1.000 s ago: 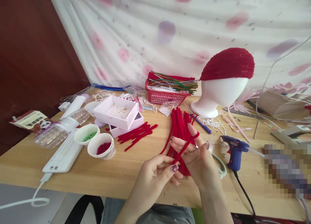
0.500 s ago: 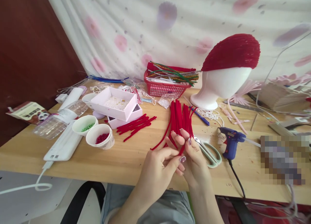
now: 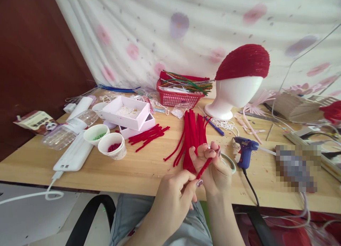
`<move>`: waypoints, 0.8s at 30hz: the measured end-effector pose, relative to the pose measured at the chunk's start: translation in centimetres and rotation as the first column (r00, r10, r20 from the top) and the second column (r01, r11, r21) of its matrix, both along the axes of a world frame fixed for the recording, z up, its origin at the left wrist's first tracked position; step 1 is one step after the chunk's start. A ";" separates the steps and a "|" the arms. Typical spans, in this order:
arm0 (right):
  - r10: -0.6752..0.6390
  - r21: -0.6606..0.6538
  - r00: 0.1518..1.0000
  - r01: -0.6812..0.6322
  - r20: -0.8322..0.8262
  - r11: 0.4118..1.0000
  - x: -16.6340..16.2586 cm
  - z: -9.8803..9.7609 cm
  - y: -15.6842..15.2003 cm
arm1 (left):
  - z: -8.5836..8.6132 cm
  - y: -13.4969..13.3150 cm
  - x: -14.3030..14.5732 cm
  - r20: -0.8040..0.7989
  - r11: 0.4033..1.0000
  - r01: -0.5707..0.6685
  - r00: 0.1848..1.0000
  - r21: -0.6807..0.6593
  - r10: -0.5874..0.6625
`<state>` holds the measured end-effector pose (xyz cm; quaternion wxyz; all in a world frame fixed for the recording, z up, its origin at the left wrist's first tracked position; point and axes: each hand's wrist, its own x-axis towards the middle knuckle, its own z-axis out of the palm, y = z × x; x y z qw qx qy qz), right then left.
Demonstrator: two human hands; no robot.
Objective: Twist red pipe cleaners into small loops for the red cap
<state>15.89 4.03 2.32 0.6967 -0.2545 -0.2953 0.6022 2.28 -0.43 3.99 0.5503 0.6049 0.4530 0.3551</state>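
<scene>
Between my two hands runs a short red pipe cleaner (image 3: 204,167), slanting up to the right. My left hand (image 3: 177,189) pinches its lower end between thumb and forefinger. The upper end is gripped by the fingers of my right hand (image 3: 217,171), palm turned toward me. Just beyond my hands lies a bundle of long red pipe cleaners (image 3: 190,135) on the wooden table. Scissors with pale green handles (image 3: 231,162) lie partly hidden behind my right hand. A smaller pile of short red pipe cleaners (image 3: 149,135) rests to the left.
White cups hold green beads (image 3: 99,136) and red beads (image 3: 113,147). A pink box (image 3: 138,119) holds pearls. Behind stand a red basket (image 3: 176,99) of pipe cleaners and a white head form (image 3: 231,96) wearing a red cap. A blue glue gun (image 3: 244,150) lies right.
More of the red pipe cleaner now shows between my hands, which have moved slightly apart. My right hand has shifted right and covers more of the scissors. The camera view has turned a little right.
</scene>
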 end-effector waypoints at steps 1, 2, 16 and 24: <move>-0.003 0.001 1.000 0.003 -0.009 1.000 0.0 0.1 0.0 | -0.1 -0.1 -0.1 0.007 1.000 -0.004 1.000 0.028 0.004; -0.003 -0.002 1.000 0.003 -0.017 1.000 0.0 0.2 -0.1 | -0.1 -0.1 -0.2 0.018 0.999 -0.005 1.000 0.049 0.004; 0.070 -0.054 0.994 -0.075 -0.081 0.996 -0.2 -0.4 0.2 | -3.5 -1.0 -1.5 0.156 0.998 0.048 0.987 -0.038 -0.042; 0.124 -0.049 0.992 -0.125 -0.019 0.991 -1.2 -0.3 1.0 | -4.0 -1.0 -1.9 0.259 0.992 -0.008 0.965 -0.130 0.042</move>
